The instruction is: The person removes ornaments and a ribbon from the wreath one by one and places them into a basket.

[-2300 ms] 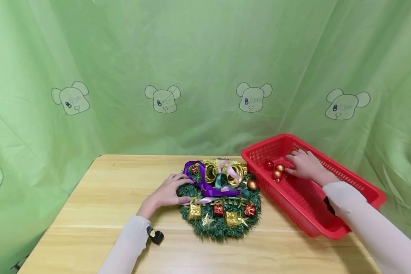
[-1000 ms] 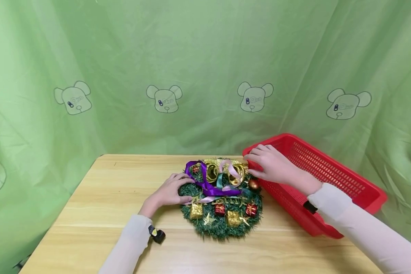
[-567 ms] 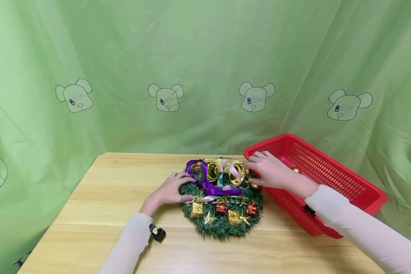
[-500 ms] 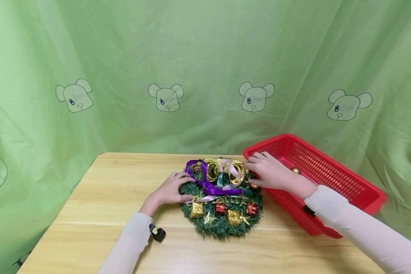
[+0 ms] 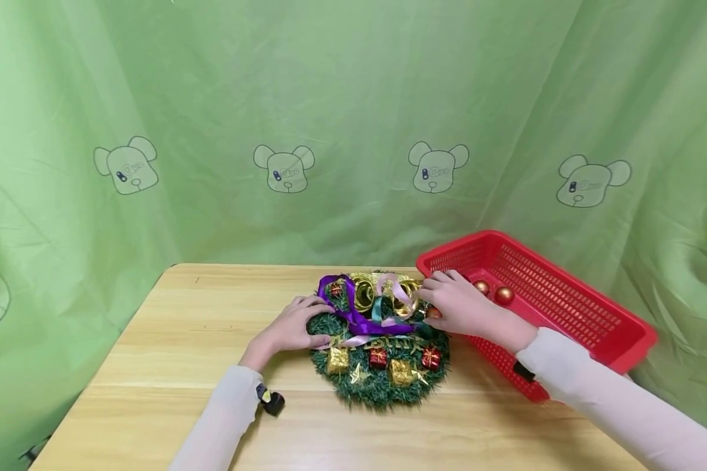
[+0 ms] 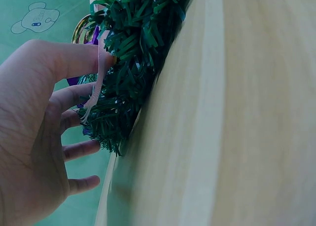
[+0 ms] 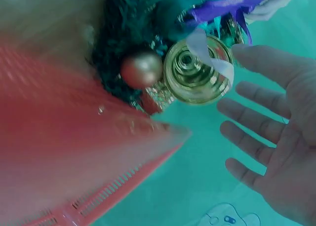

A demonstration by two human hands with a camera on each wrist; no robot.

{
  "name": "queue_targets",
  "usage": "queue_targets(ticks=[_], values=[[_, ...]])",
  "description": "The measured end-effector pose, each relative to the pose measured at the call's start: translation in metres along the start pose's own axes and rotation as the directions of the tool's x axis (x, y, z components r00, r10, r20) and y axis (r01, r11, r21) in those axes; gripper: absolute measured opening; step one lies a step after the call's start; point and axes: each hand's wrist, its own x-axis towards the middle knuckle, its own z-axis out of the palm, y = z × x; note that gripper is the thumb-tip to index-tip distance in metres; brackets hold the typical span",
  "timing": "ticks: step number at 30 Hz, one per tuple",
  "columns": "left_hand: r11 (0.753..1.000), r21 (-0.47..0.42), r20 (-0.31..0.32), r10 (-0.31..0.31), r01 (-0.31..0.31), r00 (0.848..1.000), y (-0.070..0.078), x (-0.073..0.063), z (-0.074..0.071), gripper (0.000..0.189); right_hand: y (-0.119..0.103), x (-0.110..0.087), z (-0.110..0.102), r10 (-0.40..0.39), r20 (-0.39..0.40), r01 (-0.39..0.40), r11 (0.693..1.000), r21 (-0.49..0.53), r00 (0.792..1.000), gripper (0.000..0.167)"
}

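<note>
A green tinsel wreath point(image 5: 383, 394) lies on the wooden table, trimmed with gold bells point(image 5: 364, 296), a purple ribbon point(image 5: 365, 325), gift boxes and stars. My left hand point(image 5: 291, 328) rests at its left edge, thumb and index finger spread apart on the greenery; the lower fingers are extended in the left wrist view. Above the wreath's upper right is my right hand point(image 5: 462, 306), overlapping a copper bauble point(image 7: 142, 69) in the head view. From the right wrist, that hand's fingers point(image 7: 249, 142) appear extended and apart, with nothing held.
A red perforated basket point(image 5: 565, 294) stands at the right, its near rim beside the wreath and partly behind my right arm. Copper baubles point(image 5: 504, 296) lie inside it. A green curtain point(image 5: 353, 85) with bear-head prints hangs behind the table point(image 5: 165, 366).
My right hand has left the basket for the wreath's upper right, then shifted slightly downward. Baubles lie farther right in the basket than at first. My left hand has stayed at the wreath's edge.
</note>
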Motion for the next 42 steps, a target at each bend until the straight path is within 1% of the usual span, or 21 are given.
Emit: queue_targets(ticks=[6, 10, 14, 17, 19, 23, 25, 33, 39, 42], values=[[1.0, 0.001, 0.003, -0.001, 0.001, 1.0, 0.0, 0.0, 0.001, 0.066, -0.003, -0.002, 0.013, 0.033, 0.044, -0.031, 0.999, -0.039, 0.998, 0.049], [1.0, -0.001, 0.002, 0.0, 0.0, 1.0, -0.001, 0.0, 0.002, 0.066, -0.005, -0.003, 0.023, 0.053, 0.02, -0.051, 0.995, -0.087, 0.998, 0.047], [1.0, 0.004, 0.003, -0.003, 0.003, 1.0, -0.001, 0.0, 0.0, 0.067, -0.006, -0.004, 0.033, 0.068, -0.01, -0.069, 0.984, -0.163, 0.998, 0.045], [1.0, 0.005, 0.004, -0.007, 0.007, 1.0, -0.001, 0.0, -0.001, 0.066, -0.006, -0.005, 0.039, 0.06, -0.01, -0.061, 0.974, -0.216, 0.998, 0.045], [1.0, 0.006, 0.003, -0.008, 0.008, 1.0, -0.002, 0.0, -0.001, 0.066, -0.006, -0.005, 0.042, 0.053, -0.011, -0.054, 0.971, -0.232, 0.999, 0.041], [1.0, 0.006, 0.005, -0.01, 0.01, 1.0, -0.002, -0.001, -0.001, 0.067, -0.006, -0.005, 0.045, 0.039, -0.01, -0.04, 0.973, -0.227, 0.999, 0.026], [1.0, 0.004, 0.007, -0.012, 0.012, 1.0, -0.002, -0.001, 0.0, 0.067, -0.006, -0.005, 0.047, 0.03, -0.007, -0.031, 0.975, -0.22, 1.0, 0.022], [1.0, 0.002, 0.009, -0.008, 0.008, 1.0, -0.001, -0.001, 0.0, 0.066, 0.004, -0.004, 0.057, 0.015, 0.028, -0.009, 0.981, -0.195, 0.999, 0.018], [1.0, -0.003, 0.01, -0.003, 0.003, 1.0, -0.001, 0.0, -0.002, 0.067, 0.011, -0.002, 0.056, 0.004, 0.072, 0.003, 0.994, -0.108, 0.997, 0.016], [1.0, -0.009, 0.009, -0.003, 0.003, 1.0, -0.001, 0.0, -0.003, 0.067, 0.012, -0.002, 0.054, -0.005, 0.073, 0.009, 0.998, -0.059, 0.997, 0.016]])
